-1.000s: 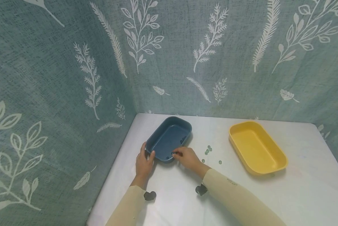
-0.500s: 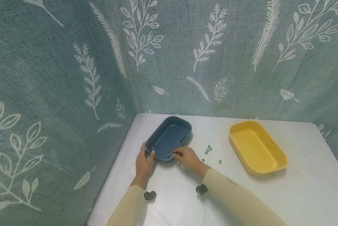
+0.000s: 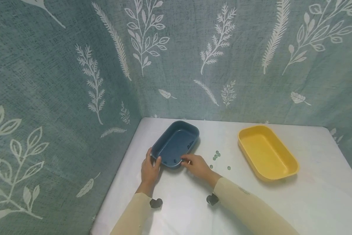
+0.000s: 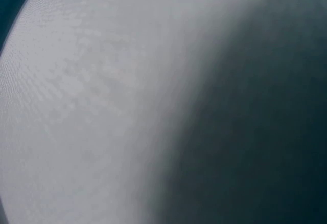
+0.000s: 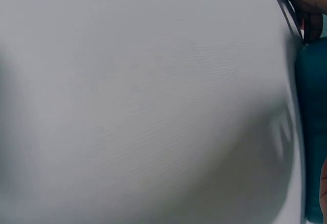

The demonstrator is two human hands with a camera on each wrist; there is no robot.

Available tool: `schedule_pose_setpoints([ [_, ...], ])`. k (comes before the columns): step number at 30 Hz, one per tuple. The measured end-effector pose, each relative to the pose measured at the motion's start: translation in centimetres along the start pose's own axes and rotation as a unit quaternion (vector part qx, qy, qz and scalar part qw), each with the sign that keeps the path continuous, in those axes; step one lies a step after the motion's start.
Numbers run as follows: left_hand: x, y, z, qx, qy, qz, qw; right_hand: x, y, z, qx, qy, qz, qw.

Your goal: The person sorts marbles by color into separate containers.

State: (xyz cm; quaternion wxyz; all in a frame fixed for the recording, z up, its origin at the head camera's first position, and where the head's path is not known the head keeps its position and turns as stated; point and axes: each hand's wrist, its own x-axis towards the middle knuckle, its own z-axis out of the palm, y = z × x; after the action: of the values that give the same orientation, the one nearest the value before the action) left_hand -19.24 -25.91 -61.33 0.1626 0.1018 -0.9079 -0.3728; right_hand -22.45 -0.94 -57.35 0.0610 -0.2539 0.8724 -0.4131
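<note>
Both hands (image 3: 149, 171) (image 3: 197, 165) at blue tray's (image 3: 173, 143) edge | yellow tray (image 3: 267, 153) well apart

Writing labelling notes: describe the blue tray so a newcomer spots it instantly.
Find the white table; on its left half, the left hand holds a rounded rectangular blue tray. Blue colour and small dark pieces inside set it apart from the yellow tray to its right.

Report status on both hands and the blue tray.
Left hand touches blue tray. Right hand at its near rim, grip unclear. Dark pieces inside; no obstruction seen.
</note>
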Motion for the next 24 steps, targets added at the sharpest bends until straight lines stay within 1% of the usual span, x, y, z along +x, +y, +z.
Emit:
schedule_pose_setpoints([
  [3,0.0,0.1,0.1,0.0,0.001,0.003,1.0,-0.8,0.6,-0.5,-0.002,0.012,0.0,0.9999],
  [6,0.0,0.1,0.1,0.0,-0.003,-0.003,1.0,-1.8,1.2,-1.4,-0.003,0.015,0.009,0.9998],
  [11,-0.1,-0.1,-0.1,0.008,-0.01,-0.017,0.9998,-3.1,2.4,-3.3,-0.013,0.025,0.019,0.9994],
  [16,-0.1,-0.3,-0.1,0.01,-0.012,-0.021,0.9997,-4.2,3.7,-5.5,-0.026,0.04,0.033,0.9983],
  [21,-0.1,-0.3,0.1,0.009,-0.012,-0.019,0.9997,-5.5,4.9,-7.6,-0.037,0.05,0.049,0.9969],
  [24,-0.1,-0.2,0.2,0.007,-0.009,-0.016,0.9998,-6.2,5.4,-8.6,-0.036,0.064,0.054,0.9958],
])
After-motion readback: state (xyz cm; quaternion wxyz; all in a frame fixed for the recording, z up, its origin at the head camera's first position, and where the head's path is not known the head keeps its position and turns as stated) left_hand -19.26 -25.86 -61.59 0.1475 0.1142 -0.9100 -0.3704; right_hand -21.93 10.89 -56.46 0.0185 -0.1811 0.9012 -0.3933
